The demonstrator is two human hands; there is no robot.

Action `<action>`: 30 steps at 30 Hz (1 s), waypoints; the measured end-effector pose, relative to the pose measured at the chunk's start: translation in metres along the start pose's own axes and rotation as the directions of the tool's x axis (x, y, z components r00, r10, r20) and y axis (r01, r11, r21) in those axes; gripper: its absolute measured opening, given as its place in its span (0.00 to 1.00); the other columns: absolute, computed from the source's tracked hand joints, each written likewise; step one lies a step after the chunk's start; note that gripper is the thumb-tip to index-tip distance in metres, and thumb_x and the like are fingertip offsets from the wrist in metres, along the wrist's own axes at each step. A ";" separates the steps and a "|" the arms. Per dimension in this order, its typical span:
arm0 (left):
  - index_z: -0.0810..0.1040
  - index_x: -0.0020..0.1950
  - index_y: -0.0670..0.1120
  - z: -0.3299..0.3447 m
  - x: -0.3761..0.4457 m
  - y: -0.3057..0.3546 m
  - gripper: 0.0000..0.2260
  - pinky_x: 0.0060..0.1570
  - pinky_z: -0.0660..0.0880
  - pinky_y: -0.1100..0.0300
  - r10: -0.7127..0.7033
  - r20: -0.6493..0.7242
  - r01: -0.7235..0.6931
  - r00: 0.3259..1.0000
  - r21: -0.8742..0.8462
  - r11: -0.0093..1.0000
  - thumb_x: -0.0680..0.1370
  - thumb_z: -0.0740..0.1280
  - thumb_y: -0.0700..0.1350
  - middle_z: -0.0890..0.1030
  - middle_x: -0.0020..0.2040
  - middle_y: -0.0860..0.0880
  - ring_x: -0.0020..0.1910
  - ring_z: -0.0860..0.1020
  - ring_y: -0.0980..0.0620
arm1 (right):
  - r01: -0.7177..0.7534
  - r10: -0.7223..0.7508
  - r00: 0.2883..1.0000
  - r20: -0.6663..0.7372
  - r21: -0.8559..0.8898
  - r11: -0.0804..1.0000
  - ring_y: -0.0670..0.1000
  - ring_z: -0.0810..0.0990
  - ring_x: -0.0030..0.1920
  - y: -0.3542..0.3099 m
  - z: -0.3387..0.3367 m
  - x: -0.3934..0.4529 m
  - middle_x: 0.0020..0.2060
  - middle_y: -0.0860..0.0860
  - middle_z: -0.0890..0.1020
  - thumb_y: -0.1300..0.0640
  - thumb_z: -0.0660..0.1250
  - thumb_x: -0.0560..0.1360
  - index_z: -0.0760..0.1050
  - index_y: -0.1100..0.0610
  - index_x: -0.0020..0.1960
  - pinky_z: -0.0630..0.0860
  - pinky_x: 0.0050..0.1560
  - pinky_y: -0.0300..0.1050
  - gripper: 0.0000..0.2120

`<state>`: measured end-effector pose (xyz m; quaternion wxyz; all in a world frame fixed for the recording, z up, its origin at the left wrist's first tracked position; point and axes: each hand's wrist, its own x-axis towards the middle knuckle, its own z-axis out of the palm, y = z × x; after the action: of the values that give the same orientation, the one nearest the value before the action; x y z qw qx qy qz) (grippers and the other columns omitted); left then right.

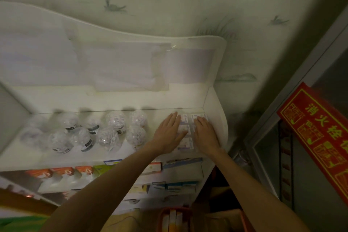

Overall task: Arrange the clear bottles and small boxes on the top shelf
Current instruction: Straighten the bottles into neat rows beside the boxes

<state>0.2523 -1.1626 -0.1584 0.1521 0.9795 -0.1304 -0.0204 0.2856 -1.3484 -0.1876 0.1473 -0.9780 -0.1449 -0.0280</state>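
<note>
Several small white boxes [185, 129] with purple print lie in rows at the right end of the white top shelf [22, 152]. My left hand [169, 133] lies flat on their left side, fingers straight. Flat on the right side of the boxes rests my right hand [206, 132], close to the shelf's side wall. Several clear bottles [111, 130] filled with small white pieces stand in two rows left of the boxes, some with dark labels.
The shelf's white back panel [113, 62] carries taped plastic sheets. Lower shelves [169, 167] hold orange, green and blue boxes. A red sign with yellow characters [316, 133] hangs at the right. An orange basket [175, 216] sits below.
</note>
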 end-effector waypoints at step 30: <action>0.68 0.73 0.51 -0.134 -0.076 -0.195 0.25 0.56 0.74 0.55 -0.253 0.058 0.250 0.966 0.057 0.967 0.77 0.67 0.56 0.77 0.67 0.50 0.60 0.78 0.49 | -0.054 -0.052 0.978 0.203 0.482 0.874 0.54 0.75 0.65 -0.190 -0.011 0.062 0.68 0.51 0.74 0.48 0.69 0.75 0.70 0.52 0.72 0.75 0.63 0.55 0.27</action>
<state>0.2383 -0.9246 -0.0901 0.1199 0.9904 -0.0103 -0.0679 0.2895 -1.1608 -0.1181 0.3717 -0.9073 -0.1613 0.1123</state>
